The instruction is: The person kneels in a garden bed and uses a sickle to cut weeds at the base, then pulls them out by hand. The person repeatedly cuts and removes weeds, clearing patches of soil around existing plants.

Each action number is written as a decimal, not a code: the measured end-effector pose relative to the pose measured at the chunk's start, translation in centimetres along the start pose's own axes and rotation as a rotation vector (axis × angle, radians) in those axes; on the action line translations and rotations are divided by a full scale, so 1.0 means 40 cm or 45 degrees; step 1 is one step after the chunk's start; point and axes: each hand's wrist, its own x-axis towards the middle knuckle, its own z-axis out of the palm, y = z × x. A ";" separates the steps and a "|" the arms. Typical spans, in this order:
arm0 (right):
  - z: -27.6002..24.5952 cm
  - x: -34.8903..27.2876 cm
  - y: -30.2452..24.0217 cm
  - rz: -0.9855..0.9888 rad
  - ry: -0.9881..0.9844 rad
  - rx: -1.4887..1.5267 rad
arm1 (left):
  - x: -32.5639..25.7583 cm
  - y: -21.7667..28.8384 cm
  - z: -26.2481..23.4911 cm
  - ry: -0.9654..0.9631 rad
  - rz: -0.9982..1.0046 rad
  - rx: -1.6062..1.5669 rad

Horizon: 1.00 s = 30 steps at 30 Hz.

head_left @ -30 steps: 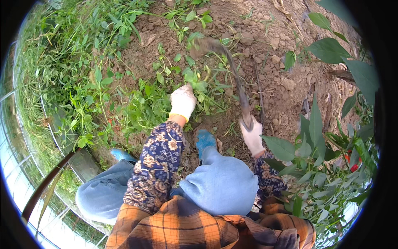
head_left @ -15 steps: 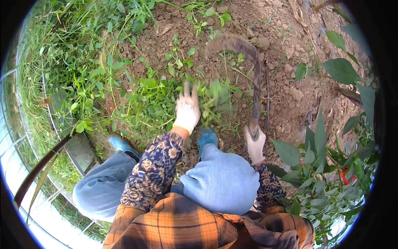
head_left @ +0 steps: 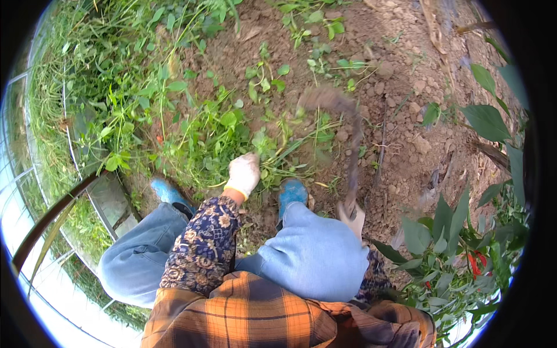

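Note:
My left hand (head_left: 243, 173), in a white glove, is closed among leafy green weeds (head_left: 270, 159). Stems stick out beside its fingers toward the right. My right hand (head_left: 351, 218), also gloved and partly hidden by my knee, grips the wooden handle of a sickle (head_left: 353, 151). The sickle's curved, soil-coloured blade is blurred and reaches over the soil, bending left at its far end. A heap of weeds (head_left: 214, 136) lies left of and beyond my left hand.
My blue shoes (head_left: 293, 194) stand on the soil. Leafy pepper plants with red peppers (head_left: 477, 264) crowd the right side. Dense grass and weeds (head_left: 87, 75) grow at the left beside a metal frame (head_left: 72, 151). Crumbly brown soil (head_left: 400, 127) stretches across the upper right.
My left hand has drawn nearer and left, and its spread fingers have closed. The sickle and my right hand have come nearer to me. Some weeds have shifted; the view has moved slightly.

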 end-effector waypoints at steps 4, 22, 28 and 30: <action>0.055 0.087 -0.059 -0.550 0.163 0.043 | -0.094 -0.022 -0.027 -0.250 -0.173 0.026; 0.187 0.132 -0.188 -0.583 -0.158 -0.134 | 0.141 -0.036 -0.072 -0.077 -0.459 0.283; 0.154 0.146 -0.152 -0.555 -0.149 -0.115 | -0.094 -0.093 -0.029 -0.411 -0.301 0.046; 0.151 0.153 -0.153 -0.596 -0.119 -0.117 | -0.123 -0.116 -0.057 -0.647 -0.374 0.066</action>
